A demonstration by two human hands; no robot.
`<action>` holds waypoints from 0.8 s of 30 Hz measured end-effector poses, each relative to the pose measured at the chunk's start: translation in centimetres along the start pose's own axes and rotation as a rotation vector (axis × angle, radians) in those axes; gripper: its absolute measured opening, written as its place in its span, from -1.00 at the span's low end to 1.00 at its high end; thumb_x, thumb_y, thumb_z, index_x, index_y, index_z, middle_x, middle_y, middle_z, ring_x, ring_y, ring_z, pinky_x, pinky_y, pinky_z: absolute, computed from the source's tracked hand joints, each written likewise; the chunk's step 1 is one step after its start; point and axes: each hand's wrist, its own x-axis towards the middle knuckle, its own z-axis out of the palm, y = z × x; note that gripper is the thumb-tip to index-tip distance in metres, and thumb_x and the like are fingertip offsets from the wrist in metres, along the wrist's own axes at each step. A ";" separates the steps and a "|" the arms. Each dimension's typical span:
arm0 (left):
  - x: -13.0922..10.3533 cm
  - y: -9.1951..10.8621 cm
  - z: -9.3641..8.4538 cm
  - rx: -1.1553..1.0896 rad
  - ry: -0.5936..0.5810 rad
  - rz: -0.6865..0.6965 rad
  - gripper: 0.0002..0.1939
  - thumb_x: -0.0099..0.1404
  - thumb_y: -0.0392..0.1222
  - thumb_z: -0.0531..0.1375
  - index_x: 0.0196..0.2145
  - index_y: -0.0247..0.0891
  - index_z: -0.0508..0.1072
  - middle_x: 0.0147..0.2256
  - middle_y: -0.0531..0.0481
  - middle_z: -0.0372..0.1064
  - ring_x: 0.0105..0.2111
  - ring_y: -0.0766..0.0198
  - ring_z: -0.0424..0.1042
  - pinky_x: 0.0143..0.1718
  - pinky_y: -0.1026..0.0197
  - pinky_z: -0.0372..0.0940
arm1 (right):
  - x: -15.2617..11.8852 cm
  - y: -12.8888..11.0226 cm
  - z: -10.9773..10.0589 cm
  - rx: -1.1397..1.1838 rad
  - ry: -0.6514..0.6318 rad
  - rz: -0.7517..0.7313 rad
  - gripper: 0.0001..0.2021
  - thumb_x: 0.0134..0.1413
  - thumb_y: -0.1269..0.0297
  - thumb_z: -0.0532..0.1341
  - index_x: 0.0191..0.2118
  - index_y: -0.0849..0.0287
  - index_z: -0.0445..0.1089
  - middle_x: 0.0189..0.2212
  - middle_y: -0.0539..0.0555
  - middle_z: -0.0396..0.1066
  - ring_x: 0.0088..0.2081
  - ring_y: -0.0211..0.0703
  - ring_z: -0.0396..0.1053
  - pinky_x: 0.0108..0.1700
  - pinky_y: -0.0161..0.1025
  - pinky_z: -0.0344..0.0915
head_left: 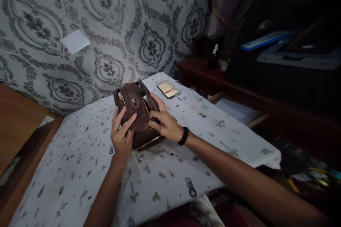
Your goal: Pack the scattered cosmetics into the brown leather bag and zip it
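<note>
A small brown leather bag [137, 116] with gold zippers and a front flap rests on the cloth-covered table. Its zipped top gapes open on both sides of a central strap with a gold clasp [134, 101], and dark and pale items show inside. My left hand [122, 133] grips the bag's left side, its fingers lying over the flap. On the right side, the thumb and forefinger of my right hand [165, 122] pinch the zipper edge beside the flap, while other fingers reach along the bag's side. A black band [183, 136] circles my right wrist.
Behind the bag lies a phone [166, 90] with a lit screen. A patterned wall [112, 42] with a white card [75, 41] on it borders the table [87, 142]. A dark red shelf [197, 72] holding a dropper bottle [213, 56] stands right, above an open drawer [237, 110].
</note>
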 end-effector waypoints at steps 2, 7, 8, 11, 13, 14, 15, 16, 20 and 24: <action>0.0 -0.1 -0.2 0.023 -0.014 0.049 -0.57 0.36 -0.33 0.18 0.13 0.05 0.45 0.26 0.00 0.24 0.35 0.02 0.05 0.33 -0.21 0.03 | 0.0 0.1 0.0 -0.002 -0.005 -0.003 -0.57 0.25 -0.10 0.09 -0.36 0.19 0.39 0.45 0.19 -0.34 0.44 0.17 -0.35 0.35 0.12 -0.07; 0.1 0.0 -0.6 0.041 -0.045 0.111 -0.53 0.34 -0.37 0.19 0.14 0.02 0.44 0.24 -0.05 0.26 0.35 -0.02 0.04 0.32 -0.25 0.03 | 0.1 1.1 0.5 -0.007 0.034 -0.041 -0.57 0.24 -0.10 0.10 -0.37 0.20 0.40 0.45 0.21 -0.36 0.44 0.14 -0.36 0.36 0.08 -0.08; 0.1 0.0 -0.7 0.043 -0.054 0.121 -0.54 0.34 -0.37 0.19 0.14 0.01 0.44 0.24 -0.05 0.27 0.35 -0.03 0.04 0.31 -0.26 0.04 | 0.1 1.4 0.6 -0.011 0.040 -0.052 -0.57 0.23 -0.10 0.10 -0.37 0.20 0.40 0.45 0.21 -0.36 0.45 0.14 -0.36 0.36 0.08 -0.08; 0.3 0.2 -0.8 0.058 -0.080 0.144 -0.57 0.34 -0.35 0.19 0.11 -0.01 0.47 0.23 -0.06 0.28 0.35 -0.06 0.03 0.30 -0.28 0.05 | 0.2 2.0 0.8 -0.020 0.035 -0.064 -0.60 0.22 -0.07 0.12 -0.37 0.20 0.41 0.45 0.22 -0.34 0.45 0.14 -0.37 0.35 0.10 -0.07; 0.4 0.4 -0.9 0.063 -0.093 0.159 -0.60 0.34 -0.34 0.18 0.08 -0.03 0.49 0.22 -0.08 0.28 0.35 -0.08 0.02 0.30 -0.29 0.06 | 0.2 2.0 0.8 -0.021 0.035 -0.060 -0.61 0.22 -0.06 0.13 -0.38 0.19 0.40 0.44 0.21 -0.33 0.44 0.15 -0.36 0.35 0.11 -0.06; 0.4 0.4 -1.0 0.064 -0.099 0.167 -0.61 0.34 -0.35 0.17 0.07 -0.05 0.49 0.23 -0.09 0.27 0.35 -0.09 0.01 0.29 -0.30 0.05 | 0.3 1.9 0.7 -0.020 0.037 -0.059 -0.61 0.22 -0.05 0.13 -0.40 0.19 0.39 0.44 0.20 -0.33 0.44 0.15 -0.36 0.35 0.10 -0.06; 0.4 0.4 -1.1 0.064 -0.107 0.178 -0.61 0.34 -0.35 0.17 0.07 -0.06 0.50 0.24 -0.10 0.25 0.36 -0.10 0.00 0.29 -0.31 0.05 | 0.3 1.8 0.6 -0.018 0.041 -0.056 -0.61 0.23 -0.04 0.14 -0.41 0.19 0.39 0.44 0.20 -0.33 0.44 0.15 -0.35 0.35 0.09 -0.05; 0.4 0.3 -1.2 0.067 -0.118 0.193 -0.62 0.34 -0.36 0.16 0.06 -0.07 0.50 0.25 -0.10 0.22 0.36 -0.12 -0.02 0.29 -0.32 0.04 | 0.3 1.6 0.5 -0.017 0.041 -0.050 -0.61 0.23 -0.03 0.14 -0.42 0.19 0.38 0.44 0.19 -0.32 0.44 0.15 -0.34 0.35 0.08 -0.06; 0.1 -0.1 -1.6 0.102 -0.185 0.251 -0.61 0.30 -0.35 0.22 0.06 -0.08 0.50 0.33 -0.11 0.08 0.38 -0.18 -0.11 0.29 -0.36 0.02 | 0.3 0.7 -0.4 -0.007 -0.013 -0.003 -0.65 0.23 0.01 0.16 -0.42 0.20 0.38 0.44 0.16 -0.31 0.44 0.15 -0.34 0.37 0.07 -0.09; -0.3 -0.5 -1.6 0.165 -0.201 0.277 -0.58 0.27 -0.24 0.29 0.09 -0.06 0.48 0.38 -0.09 -0.06 0.39 -0.23 -0.15 0.28 -0.36 0.02 | 0.3 0.4 -0.9 0.011 -0.024 -0.021 -0.68 0.22 0.04 0.17 -0.40 0.20 0.40 0.45 0.16 -0.32 0.44 0.18 -0.33 0.37 0.08 -0.07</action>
